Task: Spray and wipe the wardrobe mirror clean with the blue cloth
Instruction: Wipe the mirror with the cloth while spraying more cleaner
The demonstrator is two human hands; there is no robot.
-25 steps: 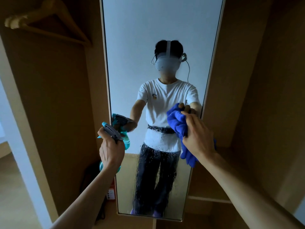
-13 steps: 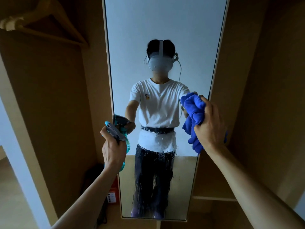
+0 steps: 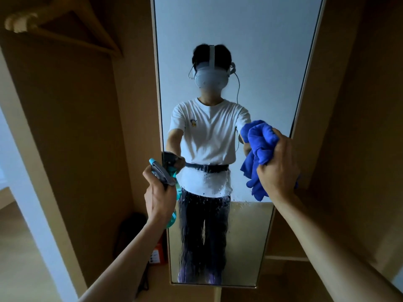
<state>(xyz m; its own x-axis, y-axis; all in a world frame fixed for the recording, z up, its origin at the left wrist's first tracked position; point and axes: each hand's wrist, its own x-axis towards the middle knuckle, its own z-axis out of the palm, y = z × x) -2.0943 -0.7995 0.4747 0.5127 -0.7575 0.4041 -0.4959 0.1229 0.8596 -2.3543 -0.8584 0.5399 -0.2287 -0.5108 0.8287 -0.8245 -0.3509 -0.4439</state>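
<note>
A tall wardrobe mirror [image 3: 250, 51] fills the middle of the view and reflects a person in a white shirt. Its lower half is speckled with spray droplets and runs. My right hand [image 3: 278, 168] grips a bunched blue cloth [image 3: 258, 153] against the glass near the mirror's right edge, at waist height of the reflection. My left hand [image 3: 160, 192] holds a teal spray bottle [image 3: 168, 177] by its grey trigger head, close to the mirror's left edge, nozzle pointing up and left.
Wooden wardrobe panels [image 3: 349, 105] flank the mirror. A wooden hanger [image 3: 65, 25] hangs at the upper left. A dark bag and a small orange box [image 3: 157, 256] sit on the wardrobe floor at the lower left. A shelf edge [image 3: 285, 257] runs at the lower right.
My right hand has carried the blue cloth from the middle of the glass out to the mirror's right edge and slightly up. My left hand has kept the spray bottle at the left edge.
</note>
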